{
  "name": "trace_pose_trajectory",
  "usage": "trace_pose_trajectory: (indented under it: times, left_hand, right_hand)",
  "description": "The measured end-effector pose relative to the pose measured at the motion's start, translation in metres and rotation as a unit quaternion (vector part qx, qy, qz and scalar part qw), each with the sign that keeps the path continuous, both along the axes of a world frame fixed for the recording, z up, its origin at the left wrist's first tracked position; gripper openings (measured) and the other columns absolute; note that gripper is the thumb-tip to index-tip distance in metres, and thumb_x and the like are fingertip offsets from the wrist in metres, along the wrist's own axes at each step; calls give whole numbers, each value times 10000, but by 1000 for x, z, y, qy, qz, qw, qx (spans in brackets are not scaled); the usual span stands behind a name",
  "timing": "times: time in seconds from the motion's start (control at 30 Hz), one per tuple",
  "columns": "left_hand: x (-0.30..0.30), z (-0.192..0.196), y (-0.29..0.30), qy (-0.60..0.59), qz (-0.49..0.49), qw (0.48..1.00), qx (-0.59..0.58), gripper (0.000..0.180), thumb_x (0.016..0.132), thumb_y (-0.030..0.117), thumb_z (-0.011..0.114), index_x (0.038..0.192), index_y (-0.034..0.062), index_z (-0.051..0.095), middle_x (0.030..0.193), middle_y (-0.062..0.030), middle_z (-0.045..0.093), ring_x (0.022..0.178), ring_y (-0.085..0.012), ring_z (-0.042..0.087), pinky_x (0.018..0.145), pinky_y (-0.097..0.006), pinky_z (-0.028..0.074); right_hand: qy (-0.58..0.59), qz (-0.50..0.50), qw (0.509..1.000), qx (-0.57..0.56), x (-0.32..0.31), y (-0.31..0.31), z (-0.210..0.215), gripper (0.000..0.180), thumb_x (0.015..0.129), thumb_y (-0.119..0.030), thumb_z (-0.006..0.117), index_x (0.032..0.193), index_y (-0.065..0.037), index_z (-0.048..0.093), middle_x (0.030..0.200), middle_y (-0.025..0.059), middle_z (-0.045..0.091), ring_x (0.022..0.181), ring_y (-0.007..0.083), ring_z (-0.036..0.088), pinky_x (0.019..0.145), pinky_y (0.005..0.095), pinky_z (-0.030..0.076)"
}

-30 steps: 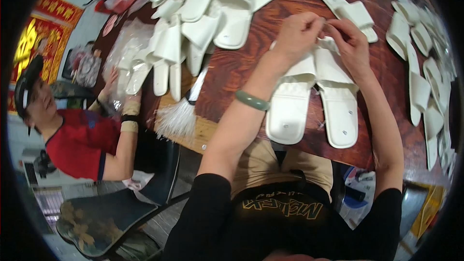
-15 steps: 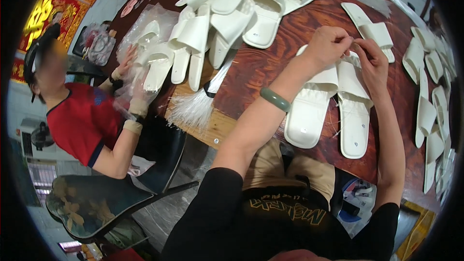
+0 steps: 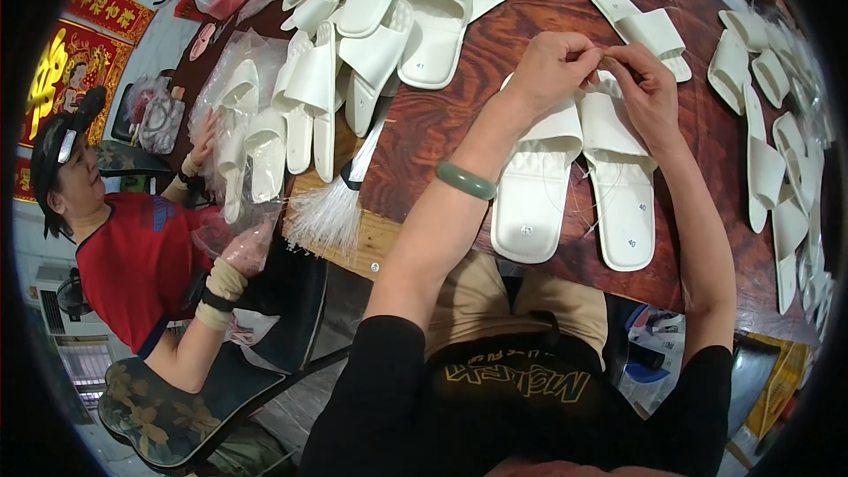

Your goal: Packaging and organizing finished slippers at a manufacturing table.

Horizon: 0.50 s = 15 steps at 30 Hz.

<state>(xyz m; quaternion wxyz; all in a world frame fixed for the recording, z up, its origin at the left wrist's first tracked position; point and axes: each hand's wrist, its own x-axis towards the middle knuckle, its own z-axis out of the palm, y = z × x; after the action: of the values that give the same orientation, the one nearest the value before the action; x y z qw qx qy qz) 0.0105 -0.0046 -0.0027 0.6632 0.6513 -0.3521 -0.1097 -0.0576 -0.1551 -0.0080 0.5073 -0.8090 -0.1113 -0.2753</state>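
Two white slippers lie side by side on the table before me, a left-hand slipper (image 3: pixel 533 203) and a right-hand slipper (image 3: pixel 618 185), heels toward me. Just past their toe ends, my left hand (image 3: pixel 558 73) and my right hand (image 3: pixel 647 93) meet with fingertips pinched close together. Whatever is between the fingers is too fine to make out. Thin pale strands (image 3: pixel 579 203) show in the gap between the two slippers. A green bangle (image 3: pixel 465 180) circles my left forearm.
A heap of white slippers (image 3: pixel 433 35) covers the far left; a bundle of thin white strands (image 3: pixel 327 216) lies below it. Another slipper pair (image 3: pixel 649 28) sits beyond my hands, with several more (image 3: pixel 764 168) at right. A co-worker (image 3: pixel 132 247) at left handles bagged slippers (image 3: pixel 238 132).
My view has shifted, so the table scene sits further left and slightly higher. My fingertips stay pinched together. The co-worker's nearer hand has moved down and away from the bagged slippers, holding clear plastic.
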Motion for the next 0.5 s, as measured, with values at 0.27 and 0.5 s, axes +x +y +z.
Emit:
trace_pose_trajectory:
  times: [0.27, 0.5]
  left_hand:
    - [0, 0, 0, 16, -23, 999, 21, 190, 895, 137, 544, 820, -11, 636, 691, -16, 617, 622, -64, 539, 567, -203, 432]
    - [-3, 9, 1, 29, 3, 999, 44, 167, 890, 126, 546, 833, -1, 638, 692, -13, 617, 621, -59, 541, 557, -188, 417]
  right_hand:
    - [-18, -12, 1000, -17, 1, -3, -2, 79, 834, 11, 571, 899, 37, 608, 804, 46, 563, 732, 115, 541, 659, 223, 424]
    - [-20, 11, 1000, 16, 4, -2, 0, 65, 828, 3, 571, 880, 36, 592, 791, 58, 551, 738, 130, 538, 669, 230, 422]
